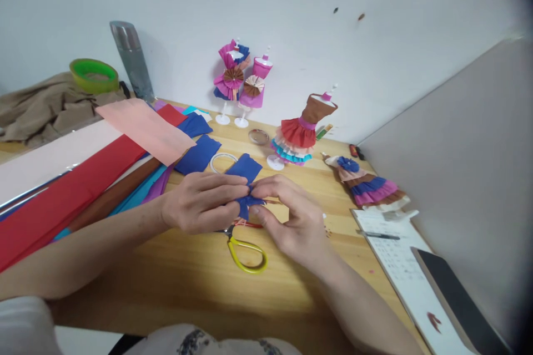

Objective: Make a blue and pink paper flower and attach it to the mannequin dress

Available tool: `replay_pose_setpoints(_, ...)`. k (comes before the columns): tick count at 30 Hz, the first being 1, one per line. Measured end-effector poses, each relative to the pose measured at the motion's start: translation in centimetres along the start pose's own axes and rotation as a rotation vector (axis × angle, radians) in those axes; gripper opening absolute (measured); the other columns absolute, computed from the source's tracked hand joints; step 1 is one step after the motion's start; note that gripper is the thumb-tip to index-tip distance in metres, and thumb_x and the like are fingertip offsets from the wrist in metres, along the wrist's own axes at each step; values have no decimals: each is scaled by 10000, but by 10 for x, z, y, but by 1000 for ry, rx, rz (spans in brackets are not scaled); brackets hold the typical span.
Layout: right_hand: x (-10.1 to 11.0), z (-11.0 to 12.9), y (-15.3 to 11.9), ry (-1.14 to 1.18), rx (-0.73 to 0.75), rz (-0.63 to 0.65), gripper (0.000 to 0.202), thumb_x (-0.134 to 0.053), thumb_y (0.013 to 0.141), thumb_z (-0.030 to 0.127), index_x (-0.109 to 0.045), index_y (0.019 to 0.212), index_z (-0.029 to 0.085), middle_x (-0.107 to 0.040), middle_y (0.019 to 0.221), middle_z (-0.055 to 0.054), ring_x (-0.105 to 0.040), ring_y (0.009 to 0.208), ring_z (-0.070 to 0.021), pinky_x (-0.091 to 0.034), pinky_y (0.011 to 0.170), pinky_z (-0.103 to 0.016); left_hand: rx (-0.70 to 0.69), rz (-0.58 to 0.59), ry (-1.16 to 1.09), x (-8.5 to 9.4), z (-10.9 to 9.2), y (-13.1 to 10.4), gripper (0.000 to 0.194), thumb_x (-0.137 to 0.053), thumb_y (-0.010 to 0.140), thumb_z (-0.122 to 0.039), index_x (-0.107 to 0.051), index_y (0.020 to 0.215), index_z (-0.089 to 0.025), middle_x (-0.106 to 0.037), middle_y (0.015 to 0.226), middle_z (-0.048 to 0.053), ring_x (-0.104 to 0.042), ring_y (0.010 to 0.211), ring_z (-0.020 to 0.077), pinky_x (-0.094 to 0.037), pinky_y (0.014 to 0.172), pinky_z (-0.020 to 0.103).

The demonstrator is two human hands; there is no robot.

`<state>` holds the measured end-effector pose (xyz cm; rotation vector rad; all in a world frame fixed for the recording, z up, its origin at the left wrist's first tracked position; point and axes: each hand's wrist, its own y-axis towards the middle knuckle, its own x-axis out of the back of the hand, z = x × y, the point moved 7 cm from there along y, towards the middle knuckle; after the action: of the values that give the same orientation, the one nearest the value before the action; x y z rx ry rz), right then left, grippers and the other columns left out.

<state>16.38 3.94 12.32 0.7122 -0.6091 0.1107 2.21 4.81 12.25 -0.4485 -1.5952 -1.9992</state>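
Note:
Between my two hands is a small gathered piece of blue crepe paper [245, 208], pinched into folds at its middle. My left hand [208, 201] grips it from the left, fingers closed over its edge. From the right, my right hand [289, 213] pinches it between thumb and forefinger. Scissors [250, 258] with a yellow handle loop lie on the table just below the hands, partly covered. Beyond the fingers rests a flat blue paper piece [246, 166], next to a white ring of tape [222, 162].
Long crepe paper strips [83, 194] in several colours cover the left. At the back stand small mannequins in paper dresses [306, 127]. A steel flask [133, 61] and a green tape roll [95, 75] are at back left. A notebook [391, 255], pen and phone lie right.

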Motion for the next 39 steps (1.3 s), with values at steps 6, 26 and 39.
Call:
replay_pose_setpoints(6,2,-7,2,114,-19,32,39,-644,812,193,-606,816,201,-631,1019,-79,-623,957,-214,-517,827,-381,-83,-36,75,-10,-2,-1,153,-625,817,-143,-542,701,-198,-765,838,42,-726,922,230,-636,780,322)
replay_pose_setpoints(26,-8,-39,-3,-28,-226,-9,85,-592,773,120,-585,747,201,-644,737,7,-618,679,-128,-504,626,-244,81,-64,22,-27,9,-20,117,-604,843,-134,-541,775,-206,-736,1100,69,-682,1055,224,-619,840,334)
replay_pose_setpoints(39,-8,-36,-1,-87,-128,12,119,-531,797,95,-579,783,202,-653,779,-19,-621,730,-152,-487,680,-284,744,77,-550,-41,45,-17,280,-681,793,-241,-642,1065,-185,-720,1056,80,-675,989,219,-557,862,330)
